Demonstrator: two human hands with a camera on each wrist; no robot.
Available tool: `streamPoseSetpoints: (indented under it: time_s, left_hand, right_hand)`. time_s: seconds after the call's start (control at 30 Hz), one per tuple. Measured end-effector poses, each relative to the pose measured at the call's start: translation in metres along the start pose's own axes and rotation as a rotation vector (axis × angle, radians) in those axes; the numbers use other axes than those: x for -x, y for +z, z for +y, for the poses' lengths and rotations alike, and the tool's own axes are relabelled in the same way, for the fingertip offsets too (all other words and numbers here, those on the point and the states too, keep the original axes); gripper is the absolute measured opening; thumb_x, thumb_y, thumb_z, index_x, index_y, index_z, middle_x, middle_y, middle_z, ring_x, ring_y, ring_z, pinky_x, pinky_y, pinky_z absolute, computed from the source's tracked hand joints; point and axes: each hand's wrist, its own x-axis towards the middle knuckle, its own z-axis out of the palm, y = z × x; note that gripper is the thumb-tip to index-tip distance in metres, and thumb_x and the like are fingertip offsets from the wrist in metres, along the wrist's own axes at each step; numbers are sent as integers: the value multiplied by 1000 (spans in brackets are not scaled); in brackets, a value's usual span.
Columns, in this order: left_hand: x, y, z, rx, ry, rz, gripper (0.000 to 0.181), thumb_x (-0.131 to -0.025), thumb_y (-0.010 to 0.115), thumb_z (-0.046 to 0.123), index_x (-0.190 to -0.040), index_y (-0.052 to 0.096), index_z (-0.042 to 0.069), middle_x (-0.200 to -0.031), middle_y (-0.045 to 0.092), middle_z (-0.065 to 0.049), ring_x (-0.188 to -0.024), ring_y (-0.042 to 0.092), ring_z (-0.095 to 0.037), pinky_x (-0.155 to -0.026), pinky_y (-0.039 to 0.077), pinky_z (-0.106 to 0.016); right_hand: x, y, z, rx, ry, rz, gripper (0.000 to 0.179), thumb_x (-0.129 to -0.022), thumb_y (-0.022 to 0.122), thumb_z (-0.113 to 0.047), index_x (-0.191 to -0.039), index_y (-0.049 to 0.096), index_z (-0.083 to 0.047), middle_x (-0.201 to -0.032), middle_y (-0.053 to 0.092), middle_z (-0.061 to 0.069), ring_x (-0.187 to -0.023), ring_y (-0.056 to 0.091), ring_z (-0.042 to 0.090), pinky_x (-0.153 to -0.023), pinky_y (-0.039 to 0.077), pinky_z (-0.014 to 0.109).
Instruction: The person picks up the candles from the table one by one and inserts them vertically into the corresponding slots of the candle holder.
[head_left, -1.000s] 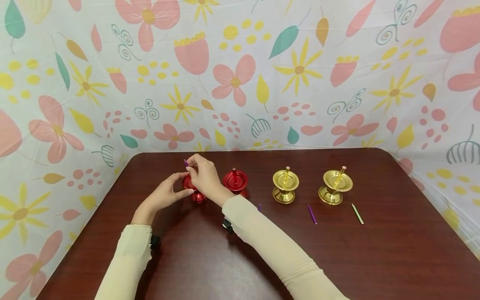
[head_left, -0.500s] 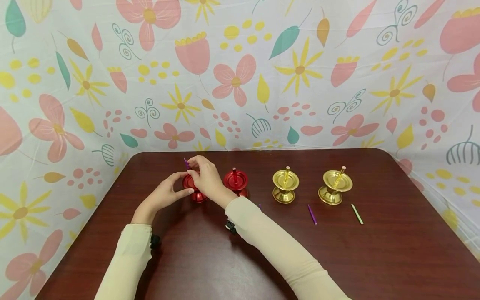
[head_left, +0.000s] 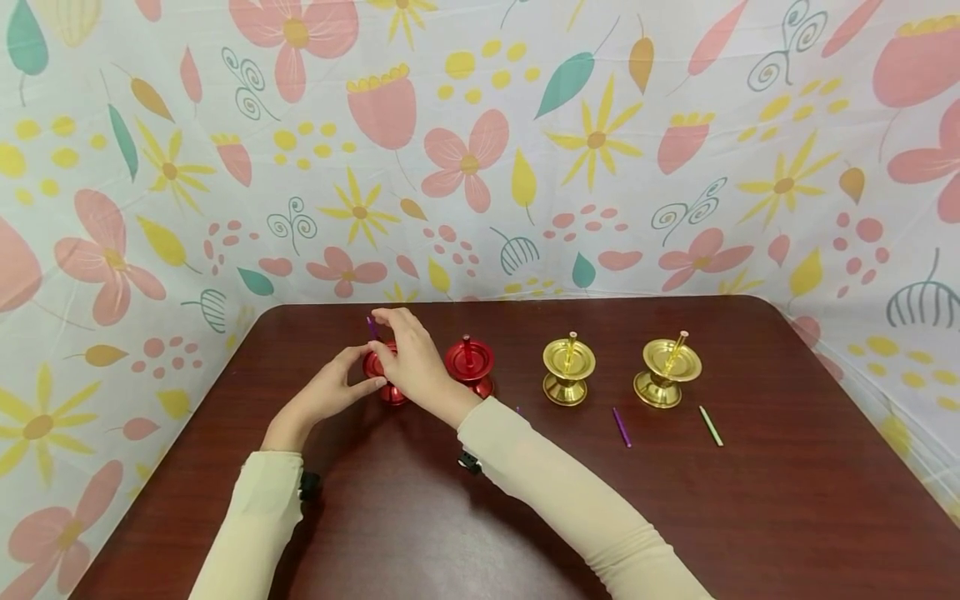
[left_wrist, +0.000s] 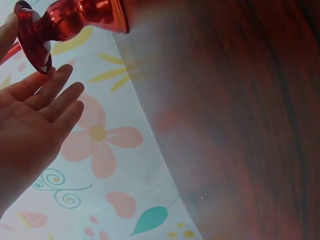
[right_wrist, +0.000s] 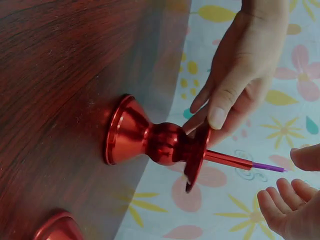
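Note:
A red metal candle holder [right_wrist: 165,144] stands upright on the table, with a slim purple candle [right_wrist: 269,166] in the tube at its centre. My left hand [head_left: 322,392] holds the rim of its dish between thumb and fingers; the remaining fingers spread loosely in the left wrist view. Around the candle's top, my right hand [head_left: 416,362] has its thumb and fingers parted. A small gap separates them from the candle in the right wrist view. In the head view my right hand covers part of the holder.
Right of the hands stand another red candle holder [head_left: 470,360] and two gold ones [head_left: 568,367] [head_left: 670,367]. In front lie a purple candle [head_left: 622,427] and a pale green candle [head_left: 711,426]. Another purple tip [head_left: 518,410] peeks past the right sleeve. Floral cloth [head_left: 465,167] hangs behind the table.
My right hand's fingers have let go of the purple candle and spread apart, shifting slightly right. The candle stays in the red holder. My left hand stays on the rim.

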Motion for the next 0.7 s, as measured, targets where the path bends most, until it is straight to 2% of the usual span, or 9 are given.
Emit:
streamPoseSetpoints:
  time_s: [0.2,0.4,0.53,0.7]
  left_hand:
    - [1,1,1,26,-1,-7,74,-89,71,22,-144,31,-8,-142,38,-30,-133,35,-44,-108,26,-59]
    - [3,0,6,-8,-8,15,85,-86,73,25,-147,24,-8,-139,41,-30,-132,35,-45,-107,27,-60]
    - [9,-2,14,-73,-6,49,83,-86,74,24,-146,27,-9,-137,43,-30,-129,37,-45,-105,30,-60]
    - [20,-5,31,-211,-15,91,74,-85,75,22,-139,38,-11,-135,45,-31,-125,42,-45,-102,36,-58]
  right_hand:
    - [6,-11,-6,-8,-23,-37,44,-92,65,-9,-132,50,1,-123,56,13,-116,53,23,-98,45,28]
    - [15,-22,-8,7,-52,-77,49,-91,67,-11,-135,48,0,-128,53,12,-119,50,22,-101,43,32]
    - [21,-28,-9,28,-57,-99,50,-91,67,-13,-136,48,-1,-130,51,11,-120,48,23,-101,43,33]
    - [29,-37,-10,69,-86,-97,46,-92,66,-14,-133,51,-1,-129,52,12,-120,48,24,-101,43,35]
